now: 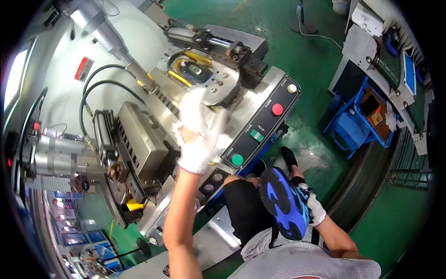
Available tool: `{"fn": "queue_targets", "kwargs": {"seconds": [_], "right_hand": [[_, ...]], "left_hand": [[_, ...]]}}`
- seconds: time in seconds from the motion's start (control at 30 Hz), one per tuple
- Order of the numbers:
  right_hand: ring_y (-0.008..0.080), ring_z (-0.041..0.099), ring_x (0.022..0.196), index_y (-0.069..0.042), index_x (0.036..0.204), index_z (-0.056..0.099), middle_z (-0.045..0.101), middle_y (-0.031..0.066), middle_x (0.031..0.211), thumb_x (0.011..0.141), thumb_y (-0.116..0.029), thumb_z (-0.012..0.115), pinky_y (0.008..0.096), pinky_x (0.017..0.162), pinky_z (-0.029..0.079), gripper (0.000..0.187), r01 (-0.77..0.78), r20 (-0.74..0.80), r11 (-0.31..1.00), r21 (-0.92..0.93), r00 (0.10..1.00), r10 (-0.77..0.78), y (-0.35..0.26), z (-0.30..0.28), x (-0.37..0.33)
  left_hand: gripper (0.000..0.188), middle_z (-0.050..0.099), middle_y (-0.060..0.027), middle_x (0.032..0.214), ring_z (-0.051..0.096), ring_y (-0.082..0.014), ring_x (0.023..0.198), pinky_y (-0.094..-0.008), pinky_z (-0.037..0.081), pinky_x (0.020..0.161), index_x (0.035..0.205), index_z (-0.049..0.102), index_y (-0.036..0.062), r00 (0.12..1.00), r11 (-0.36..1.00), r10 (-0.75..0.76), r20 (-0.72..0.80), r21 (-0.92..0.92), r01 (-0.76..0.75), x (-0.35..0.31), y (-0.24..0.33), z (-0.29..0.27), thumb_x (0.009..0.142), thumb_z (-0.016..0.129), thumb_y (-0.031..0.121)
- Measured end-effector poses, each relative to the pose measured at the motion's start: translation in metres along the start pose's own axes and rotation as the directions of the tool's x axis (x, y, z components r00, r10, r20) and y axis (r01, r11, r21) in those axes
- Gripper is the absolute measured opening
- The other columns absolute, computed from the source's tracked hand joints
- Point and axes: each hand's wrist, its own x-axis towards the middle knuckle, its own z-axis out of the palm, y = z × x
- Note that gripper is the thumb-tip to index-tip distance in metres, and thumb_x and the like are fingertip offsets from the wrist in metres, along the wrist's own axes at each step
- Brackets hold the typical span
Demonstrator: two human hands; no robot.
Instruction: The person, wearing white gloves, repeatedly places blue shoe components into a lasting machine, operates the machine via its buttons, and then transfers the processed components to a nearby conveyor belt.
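My left hand (200, 132), in a white glove with a bare patch at the back, reaches over the metal press machine (260, 100) beside its control panel. Motion smears its fingers, so I cannot tell whether it holds anything. Just beyond it is a clamp station (193, 69) with yellow strips around a dark piece. Low on the right, my right hand (317, 211), also in a white glove, is closed on the side of a blue and black shoe (283, 202). The shoe's sole shows, and it is held over my lap.
The black control panel (267, 118) carries red, green and white buttons. A second press station (141, 139) with hoses stands at left. At right are a blue stool (355, 125) bearing a tray and a conveyor rack (390, 65). A stand (301, 21) rises from the green floor.
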Motion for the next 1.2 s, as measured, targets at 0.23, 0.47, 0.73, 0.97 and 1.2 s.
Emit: {"fn": "queue_targets", "kwargs": {"seconds": [0.23,0.47,0.73,0.97,1.2], "right_hand": [[0.0243,0.057,0.135,-0.006,0.159,0.040,0.058,0.0109,0.149,0.097,-0.039,0.063,0.0419,0.118,0.042,0.074,0.053,-0.049,0.998,0.033,0.997,-0.052,-0.019,-0.066,0.031],[0.0250,0.052,0.142,-0.009,0.161,0.040,0.055,0.0071,0.155,0.107,-0.052,0.050,0.0443,0.125,0.033,0.069,0.158,-0.046,0.983,-0.092,0.986,-0.163,-0.018,-0.124,0.026],[0.0285,0.061,0.131,-0.016,0.156,0.037,0.058,0.0106,0.147,0.085,-0.016,0.085,0.0479,0.106,0.056,0.086,0.366,-0.140,0.928,-0.071,0.918,-0.372,-0.045,0.011,0.033],[0.0108,0.064,0.093,-0.010,0.137,0.057,0.063,-0.0033,0.107,0.086,-0.005,0.073,0.0299,0.084,0.057,0.053,0.488,-0.191,0.706,-0.513,0.737,-0.649,-0.090,0.090,0.062],[0.0170,0.067,0.093,0.005,0.123,0.068,0.075,0.0105,0.107,0.086,-0.043,0.084,0.0350,0.087,0.054,0.063,0.365,0.402,-0.205,-0.908,0.622,-0.673,-0.156,0.308,0.189]], "left_hand": [[0.076,0.058,-0.0250,0.147,0.060,-0.0360,0.131,-0.0419,0.044,0.115,0.154,0.049,0.0045,0.823,0.806,-0.567,0.019,0.219,0.550,0.131,-0.176,0.090,0.091,0.074,0.038],[0.028,0.071,-0.0125,0.118,0.066,-0.0237,0.110,-0.0352,0.050,0.098,0.125,0.074,0.0132,0.880,0.879,-0.475,-0.006,0.019,0.476,0.160,-0.227,0.151,0.101,0.064,0.024],[0.017,0.072,-0.0088,0.111,0.067,-0.0158,0.096,-0.0309,0.054,0.089,0.119,0.070,0.0044,0.854,0.948,-0.290,-0.431,-0.253,0.194,0.135,-0.158,0.065,0.103,0.063,0.008],[0.032,0.068,-0.0098,0.123,0.065,-0.0193,0.111,-0.0332,0.052,0.097,0.126,0.065,0.0039,0.898,0.834,-0.233,-0.373,-0.552,-0.013,-0.023,-0.015,-0.033,0.095,0.064,-0.003],[0.041,0.066,-0.0104,0.114,0.066,-0.0256,0.100,-0.0370,0.057,0.083,0.117,0.073,0.0100,0.952,0.776,-0.202,0.229,-0.556,0.298,-0.296,0.010,-0.029,0.078,0.078,-0.002]]}}
